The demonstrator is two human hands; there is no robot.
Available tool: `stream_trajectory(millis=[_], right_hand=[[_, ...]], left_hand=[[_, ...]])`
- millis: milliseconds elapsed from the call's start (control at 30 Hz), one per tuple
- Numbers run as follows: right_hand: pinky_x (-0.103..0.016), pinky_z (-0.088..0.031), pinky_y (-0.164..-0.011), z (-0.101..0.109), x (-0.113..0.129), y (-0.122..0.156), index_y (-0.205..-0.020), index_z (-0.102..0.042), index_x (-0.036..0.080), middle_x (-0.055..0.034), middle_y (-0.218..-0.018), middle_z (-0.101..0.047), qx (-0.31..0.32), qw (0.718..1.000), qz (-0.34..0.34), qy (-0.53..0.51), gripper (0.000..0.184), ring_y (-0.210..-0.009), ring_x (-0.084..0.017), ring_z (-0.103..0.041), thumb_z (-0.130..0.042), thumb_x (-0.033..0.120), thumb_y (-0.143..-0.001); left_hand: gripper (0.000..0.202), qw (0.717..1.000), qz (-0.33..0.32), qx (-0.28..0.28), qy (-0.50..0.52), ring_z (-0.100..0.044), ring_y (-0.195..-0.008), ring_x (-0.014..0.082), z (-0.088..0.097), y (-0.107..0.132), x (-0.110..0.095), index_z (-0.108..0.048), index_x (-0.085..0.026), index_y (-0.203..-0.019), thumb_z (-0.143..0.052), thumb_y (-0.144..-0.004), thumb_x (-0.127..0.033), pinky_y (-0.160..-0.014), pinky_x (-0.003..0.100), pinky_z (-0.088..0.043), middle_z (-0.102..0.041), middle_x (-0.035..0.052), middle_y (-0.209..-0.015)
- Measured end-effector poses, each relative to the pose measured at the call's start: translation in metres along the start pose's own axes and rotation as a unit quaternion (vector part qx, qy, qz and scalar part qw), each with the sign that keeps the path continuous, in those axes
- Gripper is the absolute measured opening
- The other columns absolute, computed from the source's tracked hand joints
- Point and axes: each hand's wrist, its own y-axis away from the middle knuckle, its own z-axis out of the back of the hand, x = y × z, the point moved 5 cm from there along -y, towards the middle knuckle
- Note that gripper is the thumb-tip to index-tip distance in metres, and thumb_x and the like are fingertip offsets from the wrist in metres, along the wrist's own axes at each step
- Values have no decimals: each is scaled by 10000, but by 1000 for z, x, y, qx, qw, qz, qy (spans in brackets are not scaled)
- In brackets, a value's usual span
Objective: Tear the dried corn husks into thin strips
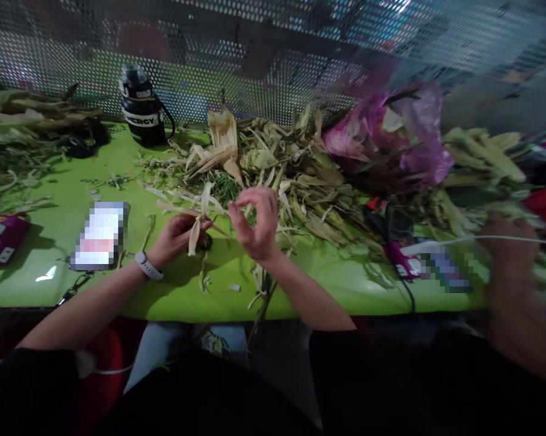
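My left hand (177, 237), with a pale band (148, 266) on its wrist, is closed on a piece of corn husk (199, 227). The husk's pale strips are crossed and spread, one upright, one hanging down. To its right, my right hand (257, 223) is raised in front of the husk pile. Its fingers are curved, the thumb a little apart from the forefinger, and nothing shows between them. A small dark round thing (206, 243) sits just below the held husk. Behind my hands lies a heap of dry corn husks (318, 200), with thin green strands (225, 189) among it.
A black bottle (143, 115) stands at the back of the green table (163, 303), before a perforated metal panel (186, 66). A phone (100, 236) lies left, a pink plastic bag (391, 139) back right. Another person's hand (509, 239) is at the right, near a second phone (449, 266).
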Motion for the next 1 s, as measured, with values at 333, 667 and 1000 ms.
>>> stream_trajectory(millis=[333,667,1000], right_hand=[[-227,-444,-507,-65,-7,46,-685,-576,174,23,-556,-596,389,856,-255,-227,506,-485,-87,-548,-612,655,-836],[-237,-372,-492,-37,1,24,-692,-604,181,7,-606,-577,333,924,-151,-113,379,-525,-92,-482,-612,503,-892],[-233,-432,-477,-32,-26,15,-845,-651,189,27,-647,-547,373,903,-184,-104,275,-511,-96,-501,-626,459,-889]], left_hand=[[289,989,-77,-107,-65,-716,-812,211,21,0,2,-772,-166,-832,-835,-699,-415,-811,368,-601,-770,87,-879],[278,993,-81,-47,-78,-715,-872,216,21,-4,-12,-776,-180,-881,-804,-752,-425,-860,377,-592,-772,98,-944],[304,995,-2,64,78,-690,-847,191,14,-3,-3,-722,-184,-1088,-694,-795,-260,-769,300,-563,-729,73,-959]])
